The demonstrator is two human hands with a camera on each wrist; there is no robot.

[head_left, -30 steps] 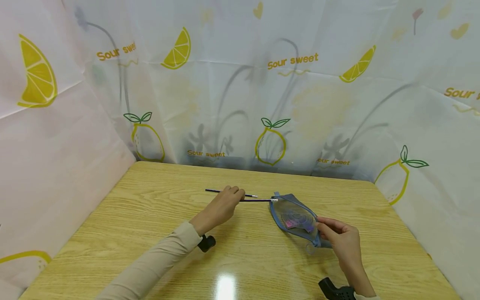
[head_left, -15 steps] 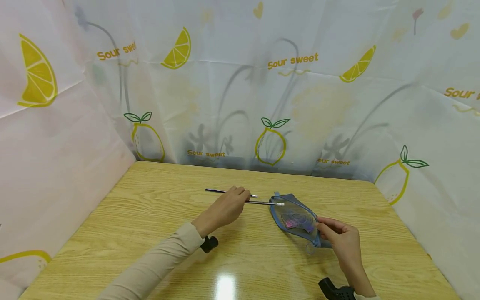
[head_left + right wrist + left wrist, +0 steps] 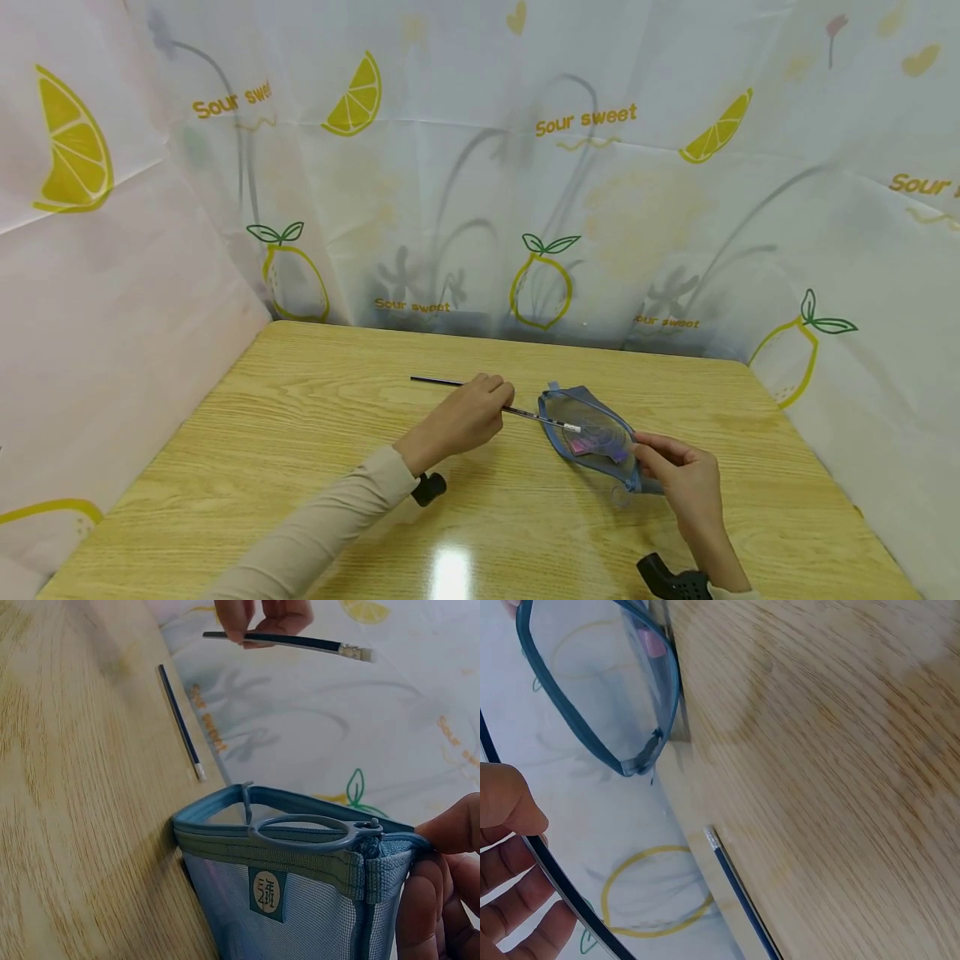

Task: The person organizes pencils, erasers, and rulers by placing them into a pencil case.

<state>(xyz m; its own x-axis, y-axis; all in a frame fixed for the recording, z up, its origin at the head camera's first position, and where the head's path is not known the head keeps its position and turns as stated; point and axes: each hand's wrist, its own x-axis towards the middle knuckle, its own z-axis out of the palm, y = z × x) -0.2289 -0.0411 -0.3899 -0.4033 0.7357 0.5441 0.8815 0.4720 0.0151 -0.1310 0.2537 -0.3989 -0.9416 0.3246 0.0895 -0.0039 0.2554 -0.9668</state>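
My left hand (image 3: 476, 412) pinches a dark pencil (image 3: 300, 641) between thumb and fingers. Its white eraser end points right and, in the head view, overlaps the mouth of a blue mesh zip pouch (image 3: 315, 915). From the right wrist, that pencil appears above the pouch, apart from its rim. My right hand (image 3: 686, 475) pinches the pouch's near right corner beside the zip's ring pull (image 3: 304, 832), and the pouch mouth gapes. Something pink and purple (image 3: 596, 450) shows inside it. A second dark pencil (image 3: 742, 900) lies on the table, partly hidden behind my left hand in the head view.
The wood-grain table (image 3: 300, 433) ends at a white curtain (image 3: 450, 183) printed with lemons, which also rises on both sides. A black wrist camera (image 3: 429, 489) sits under the left wrist, another (image 3: 671, 579) at the right wrist.
My left hand has moved a little right and the pencil's eraser end has tipped down and right, further across the pouch mouth. The right hand and pouch have stayed put.
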